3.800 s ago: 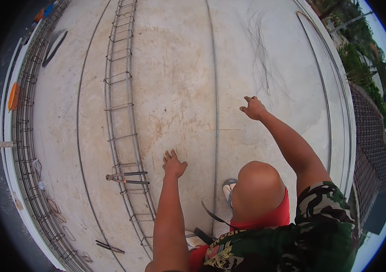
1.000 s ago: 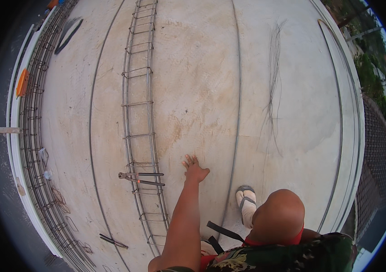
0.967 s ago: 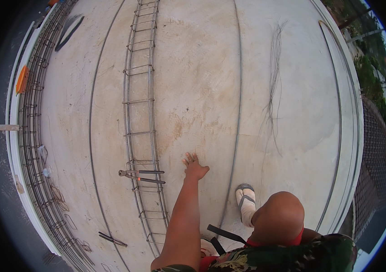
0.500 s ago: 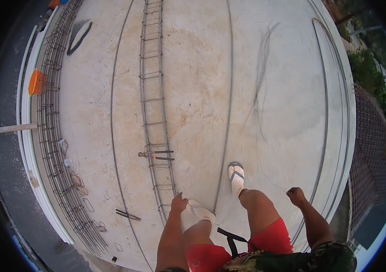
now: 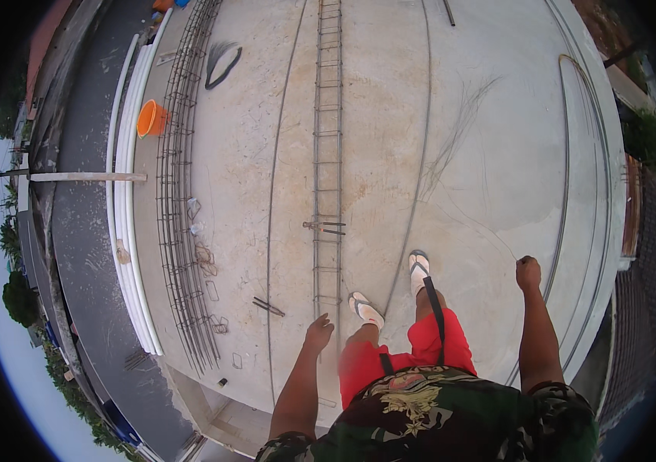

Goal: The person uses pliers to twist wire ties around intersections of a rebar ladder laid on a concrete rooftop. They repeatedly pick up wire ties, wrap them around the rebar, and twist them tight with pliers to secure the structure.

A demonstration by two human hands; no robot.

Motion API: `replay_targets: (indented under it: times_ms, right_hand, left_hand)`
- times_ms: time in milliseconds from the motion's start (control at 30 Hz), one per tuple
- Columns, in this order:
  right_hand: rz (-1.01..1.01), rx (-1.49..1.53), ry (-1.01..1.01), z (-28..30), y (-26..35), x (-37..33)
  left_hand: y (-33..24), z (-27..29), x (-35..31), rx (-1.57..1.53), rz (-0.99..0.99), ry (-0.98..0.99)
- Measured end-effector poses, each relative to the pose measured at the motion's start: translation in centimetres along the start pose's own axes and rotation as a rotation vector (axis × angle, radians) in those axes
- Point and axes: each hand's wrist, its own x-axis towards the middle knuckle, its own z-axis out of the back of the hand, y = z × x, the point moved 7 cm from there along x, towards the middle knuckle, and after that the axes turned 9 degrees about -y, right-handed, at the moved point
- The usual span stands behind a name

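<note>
My right hand (image 5: 528, 274) is closed on the end of a thin wire (image 5: 490, 230). The wire trails across the concrete toward a loose bundle of thin wires (image 5: 460, 129). My left hand (image 5: 319, 333) hangs beside the near end of a ladder-like rebar frame (image 5: 329, 150), fingers drawn together; whatever they hold, if anything, is too small to make out. Across that frame lies a pair of pincers (image 5: 324, 228) with dark handles. Left of it, a second dark-handled hand tool (image 5: 269, 306) rests over a long steel bar (image 5: 272, 177).
A long rebar cage (image 5: 176, 154) runs along the left, beside an orange bucket (image 5: 152, 118) and white pipes (image 5: 129, 192). Another bar (image 5: 422, 162) passes near my feet; bent bars (image 5: 565, 154) line the right edge of the slab. A bunch of black-bound wires (image 5: 222, 65) lies far left.
The view has swung, so the slab's contents appear shifted right and more shows at left. My right hand is higher in the picture, still on the wire. My feet appear closer together.
</note>
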Motion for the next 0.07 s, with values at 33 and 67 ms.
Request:
replay_targets:
  times_ms: [33, 67]
  right_hand:
    - [-0.080, 0.434, 0.213, -0.2, 1.4, 0.3]
    - [-0.142, 0.476, 0.323, 1.5, 3.3, 1.0]
  left_hand:
    - [-0.5, 1.4, -1.1, -0.019, 0.006, -0.035]
    - [-1.1, 2.5, -2.4, -0.041, 0.010, -0.069]
